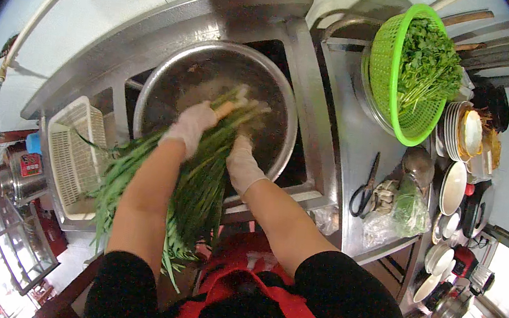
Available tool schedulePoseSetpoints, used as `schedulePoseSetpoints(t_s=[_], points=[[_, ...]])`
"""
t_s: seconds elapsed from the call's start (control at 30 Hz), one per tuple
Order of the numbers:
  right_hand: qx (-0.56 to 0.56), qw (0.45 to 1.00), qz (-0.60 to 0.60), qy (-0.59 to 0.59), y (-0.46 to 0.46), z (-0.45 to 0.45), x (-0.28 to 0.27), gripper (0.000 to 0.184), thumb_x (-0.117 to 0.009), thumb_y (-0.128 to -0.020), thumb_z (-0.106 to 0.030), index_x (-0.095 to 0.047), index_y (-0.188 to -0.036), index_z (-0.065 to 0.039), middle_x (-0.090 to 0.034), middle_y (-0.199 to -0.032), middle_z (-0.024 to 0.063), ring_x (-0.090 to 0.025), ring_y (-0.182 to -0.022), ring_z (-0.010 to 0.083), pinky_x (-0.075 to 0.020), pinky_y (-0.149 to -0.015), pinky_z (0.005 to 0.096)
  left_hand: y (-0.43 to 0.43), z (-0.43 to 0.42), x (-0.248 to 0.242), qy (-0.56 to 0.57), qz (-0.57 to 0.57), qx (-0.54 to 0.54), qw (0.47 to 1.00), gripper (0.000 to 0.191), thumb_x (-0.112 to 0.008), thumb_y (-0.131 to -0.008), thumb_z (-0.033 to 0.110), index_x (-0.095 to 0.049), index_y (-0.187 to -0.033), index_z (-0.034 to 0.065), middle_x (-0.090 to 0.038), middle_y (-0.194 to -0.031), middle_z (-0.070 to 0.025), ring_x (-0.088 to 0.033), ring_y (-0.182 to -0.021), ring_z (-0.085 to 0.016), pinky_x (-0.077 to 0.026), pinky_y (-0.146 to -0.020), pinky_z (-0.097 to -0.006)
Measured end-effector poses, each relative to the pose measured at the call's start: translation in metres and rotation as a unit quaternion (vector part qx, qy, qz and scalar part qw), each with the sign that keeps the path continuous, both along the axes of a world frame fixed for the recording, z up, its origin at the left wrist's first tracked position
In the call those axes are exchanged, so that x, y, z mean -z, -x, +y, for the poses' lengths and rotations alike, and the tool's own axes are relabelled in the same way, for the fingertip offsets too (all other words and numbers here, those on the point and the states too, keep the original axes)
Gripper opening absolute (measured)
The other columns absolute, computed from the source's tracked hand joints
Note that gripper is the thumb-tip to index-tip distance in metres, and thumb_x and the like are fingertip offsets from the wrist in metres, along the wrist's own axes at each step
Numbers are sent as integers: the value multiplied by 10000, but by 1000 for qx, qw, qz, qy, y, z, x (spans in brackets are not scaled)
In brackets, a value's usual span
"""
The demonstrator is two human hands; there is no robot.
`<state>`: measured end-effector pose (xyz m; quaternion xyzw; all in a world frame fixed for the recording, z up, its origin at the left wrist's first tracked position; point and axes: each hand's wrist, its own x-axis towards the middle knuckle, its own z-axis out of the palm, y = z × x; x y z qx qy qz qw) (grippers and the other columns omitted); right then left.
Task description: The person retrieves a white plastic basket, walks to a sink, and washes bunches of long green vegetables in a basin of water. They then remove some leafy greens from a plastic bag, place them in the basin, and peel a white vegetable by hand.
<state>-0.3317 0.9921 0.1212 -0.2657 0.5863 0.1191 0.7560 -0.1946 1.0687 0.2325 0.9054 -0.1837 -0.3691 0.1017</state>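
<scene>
A bundle of long green onions (200, 176) slants across a large round steel basin (291, 111) holding murky water. The pale root ends lie at the water, and the leaves hang over the near rim. My left hand (191, 125), in a whitish glove, grips the stalks just below the roots. On the other side of the bundle, my right hand (244, 160), also gloved, reaches down into the basin beside the root ends. Its fingers are blurred and partly hidden, so their hold cannot be made out.
Left of the basin stands a white plastic basket (71, 160). On the steel counter (343, 98) at right are a green colander (384, 70) with leafy herbs (425, 70), black scissors (366, 187) and bagged greens (407, 211). Stacked plates (453, 128) and bowls (453, 188) line its far side.
</scene>
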Motion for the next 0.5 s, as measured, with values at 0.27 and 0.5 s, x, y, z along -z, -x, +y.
schedulePoseSetpoints(t_s=[0.27,0.5], points=[[203,933,-264,-133,10,-7,1,548,-510,-953,-526,-555,-1326,-126,-598,-1279,90,-527,-1191,276,-409,-1039,445,98,-36,-71,3,-299,24,954,725,-588,-810,676,-611,-1208,71,-685,-925,-168,-682,-848,-348,-538,-742,-467],[151,975,-163,-34,41,-33,-32,672,-692,-890,-415,-457,-1428,-88,-467,-1442,116,-452,-1284,273,-348,-1085,442,14,8,-42,-98,-185,-82,975,726,-520,-851,711,-640,-1180,75,-668,-1128,-182,-653,-1051,-345,-548,-824,-439]])
